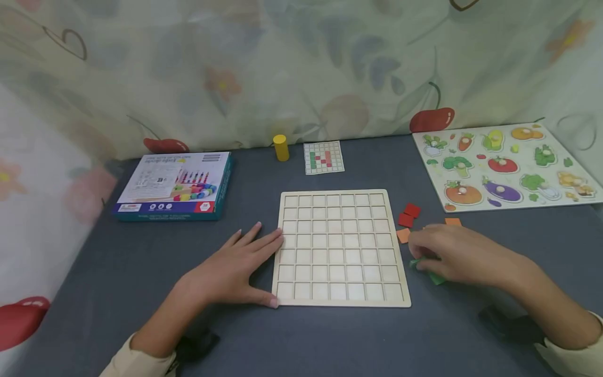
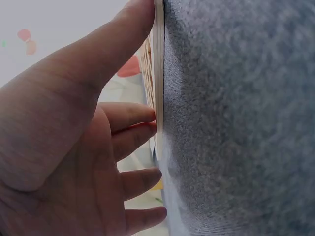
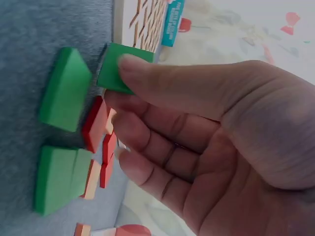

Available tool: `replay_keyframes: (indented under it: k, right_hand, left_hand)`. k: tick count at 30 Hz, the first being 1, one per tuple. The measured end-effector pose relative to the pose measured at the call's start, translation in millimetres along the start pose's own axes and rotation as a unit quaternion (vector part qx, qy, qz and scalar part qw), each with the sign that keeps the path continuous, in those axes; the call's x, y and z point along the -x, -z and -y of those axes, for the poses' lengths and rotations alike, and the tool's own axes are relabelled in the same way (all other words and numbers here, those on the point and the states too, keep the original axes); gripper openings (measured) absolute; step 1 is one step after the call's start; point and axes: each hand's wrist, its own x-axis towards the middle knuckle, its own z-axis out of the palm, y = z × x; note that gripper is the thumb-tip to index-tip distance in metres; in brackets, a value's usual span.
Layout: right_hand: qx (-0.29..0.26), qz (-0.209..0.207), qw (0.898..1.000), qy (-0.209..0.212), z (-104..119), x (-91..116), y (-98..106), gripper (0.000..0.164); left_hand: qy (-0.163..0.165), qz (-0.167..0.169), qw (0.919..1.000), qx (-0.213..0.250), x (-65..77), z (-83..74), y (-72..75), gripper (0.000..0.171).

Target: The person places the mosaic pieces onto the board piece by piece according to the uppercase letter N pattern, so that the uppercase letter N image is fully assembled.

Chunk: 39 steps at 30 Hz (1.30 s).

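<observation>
A wooden grid board (image 1: pixel 335 241) lies on the dark table with its squares bare. My left hand (image 1: pixel 226 269) is spread along its left side, thumb and some fingertips touching the edge. To the right of the board, my right hand (image 1: pixel 459 256) pinches a green square tile (image 3: pixel 110 73) between thumb and index finger, just above the table. Loose green tiles (image 3: pixel 66 93) lie below it in the right wrist view. Red tiles (image 1: pixel 412 210) and an orange tile (image 1: pixel 403 235) sit beside the board's right edge; another orange tile (image 1: pixel 453 222) shows behind the right hand.
Behind the board lies a card (image 1: pixel 324 157) with a green and red grid pattern, next to a standing yellow cylinder (image 1: pixel 281 147). A toy box (image 1: pixel 171 186) is at the back left, a vegetable puzzle board (image 1: pixel 478 162) at the back right. Floral cloth (image 1: pixel 301 68) hangs behind the table.
</observation>
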Motion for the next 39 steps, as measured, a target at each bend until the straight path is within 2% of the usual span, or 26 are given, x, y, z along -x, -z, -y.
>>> replay_keyframes:
  k: [8, 12, 16, 26, 36, 39]
  right_hand:
    - [-0.055, -0.054, 0.997, 0.027, 9, -22, 8, 0.019]
    - [-0.070, -0.076, 0.995, 0.002, 21, -41, 10, 0.015]
    - [-0.107, -0.091, 0.990, -0.024, 28, -61, 9, 0.013]
    - [-0.192, -0.080, 0.977, -0.056, 30, -108, 10, 0.008]
    - [-0.233, -0.056, 0.970, -0.048, 37, -143, 7, 0.004]
    - [-0.230, -0.051, 0.971, -0.050, 42, -152, 4, 0.003]
  left_hand:
    - [0.003, -0.003, 0.9999, -0.011, 0.2, -0.9, -2.0, 0.117]
    - [0.002, -0.005, 0.9999, -0.016, 0.3, -2.7, -4.2, 0.117]
    - [-0.001, -0.007, 0.9997, -0.022, 0.9, -4.9, -5.5, 0.117]
    - [0.000, -0.011, 0.9995, -0.030, 0.2, -6.8, -6.8, 0.116]
    - [0.009, -0.010, 0.9992, -0.038, 0.2, -7.7, -6.2, 0.116]
    - [0.006, -0.013, 0.9992, -0.037, -0.1, -8.3, -6.2, 0.116]
